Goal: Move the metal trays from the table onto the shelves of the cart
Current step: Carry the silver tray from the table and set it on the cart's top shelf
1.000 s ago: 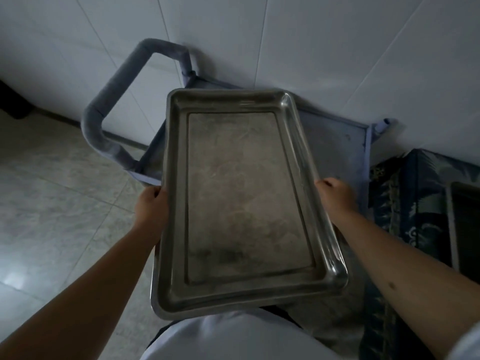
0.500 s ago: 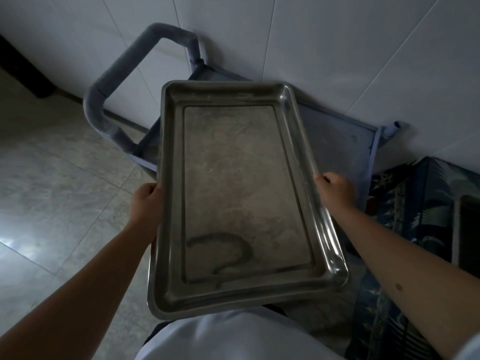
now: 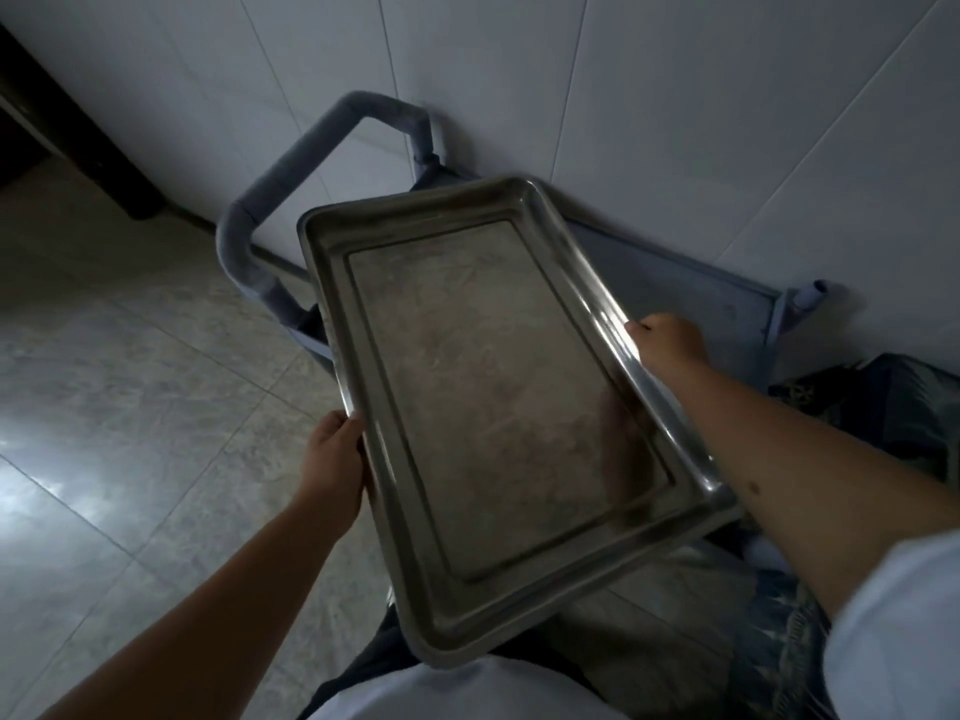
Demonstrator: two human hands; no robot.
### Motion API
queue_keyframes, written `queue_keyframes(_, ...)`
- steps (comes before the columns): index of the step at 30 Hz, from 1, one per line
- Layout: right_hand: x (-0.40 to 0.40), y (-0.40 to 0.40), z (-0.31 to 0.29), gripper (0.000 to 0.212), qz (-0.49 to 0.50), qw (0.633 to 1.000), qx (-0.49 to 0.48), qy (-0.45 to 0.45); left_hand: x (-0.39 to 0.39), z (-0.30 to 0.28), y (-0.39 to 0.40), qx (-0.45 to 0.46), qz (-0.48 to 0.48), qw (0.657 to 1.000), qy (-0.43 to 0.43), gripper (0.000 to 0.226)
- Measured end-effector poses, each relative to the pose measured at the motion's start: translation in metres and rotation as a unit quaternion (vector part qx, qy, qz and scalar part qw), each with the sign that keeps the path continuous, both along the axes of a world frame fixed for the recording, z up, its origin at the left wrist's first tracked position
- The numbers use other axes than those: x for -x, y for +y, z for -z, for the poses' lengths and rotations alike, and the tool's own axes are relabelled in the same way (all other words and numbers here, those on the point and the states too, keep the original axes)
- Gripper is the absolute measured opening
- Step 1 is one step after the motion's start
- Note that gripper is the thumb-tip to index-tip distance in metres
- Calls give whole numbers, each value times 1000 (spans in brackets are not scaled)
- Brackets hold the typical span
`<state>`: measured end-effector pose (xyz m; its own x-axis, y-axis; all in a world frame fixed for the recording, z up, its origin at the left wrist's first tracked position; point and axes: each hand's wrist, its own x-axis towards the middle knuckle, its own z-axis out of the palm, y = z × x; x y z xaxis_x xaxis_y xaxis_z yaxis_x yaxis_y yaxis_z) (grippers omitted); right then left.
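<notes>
The metal tray [image 3: 498, 407] now sits turned clockwise, its far end swung toward the cart's handle [image 3: 291, 200]. The right hand [image 3: 670, 343] reaches farther forward than the left hand [image 3: 335, 459].

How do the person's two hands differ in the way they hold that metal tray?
The left hand grips the metal tray on its left long edge, nearer the person; the right hand grips the right long edge, farther up toward the cart. The left hand shows over the tiled floor; the right hand shows over the cart's top shelf. Both grip the rim from outside, keeping the tray in the air.
</notes>
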<state>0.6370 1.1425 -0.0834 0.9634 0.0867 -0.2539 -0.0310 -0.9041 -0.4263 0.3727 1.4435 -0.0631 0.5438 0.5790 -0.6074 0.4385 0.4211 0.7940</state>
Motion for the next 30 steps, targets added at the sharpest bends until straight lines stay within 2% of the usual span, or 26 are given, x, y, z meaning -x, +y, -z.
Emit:
queue_keyframes(4,-8,2,-13,39,-6,999,27,25,-5,0,-6,25,8,1000,-7,19)
queue_keyframes(7,24,-9,-30,39,14,1000,-5,21,-4,3,-2,21,20,1000,-10,18)
queue_keyframes(9,70,-19,-41,44,53,997,-48,-16,-3,5,4,28,40,999,-15,16)
queue_keyframes(11,134,-27,-45,38,121,982,-110,-93,-2,6,13,47,71,996,-33,18)
queue_keyframes(13,206,-24,-45,37,226,950,-165,-137,-1,5,22,81,119,987,-65,20)
queue_keyframes(14,239,-18,-43,40,295,926,-207,-116,-1,5,27,91,151,981,-79,23)
queue_keyframes(16,282,-3,-37,40,414,855,-311,-24,-4,7,33,91,200,971,-97,25)
queue_keyframes(17,292,2,-30,33,443,825,-350,21,-5,8,36,91,210,968,-98,24)
queue_keyframes(18,299,6,-25,25,452,811,-367,55,-7,9,37,95,218,966,-98,23)
queue_keyframes(19,300,10,-24,21,443,813,-371,77,-7,10,38,97,220,965,-99,23)
queue_keyframes(21,298,12,-19,25,429,826,-358,72,-6,13,40,108,229,961,-106,26)
queue_keyframes(25,283,4,-14,33,463,815,-347,40,-6,14,31,139,252,951,-109,41)
queue_keyframes(30,236,-29,-16,25,474,820,-314,56,-12,15,2,134,285,945,-88,29)
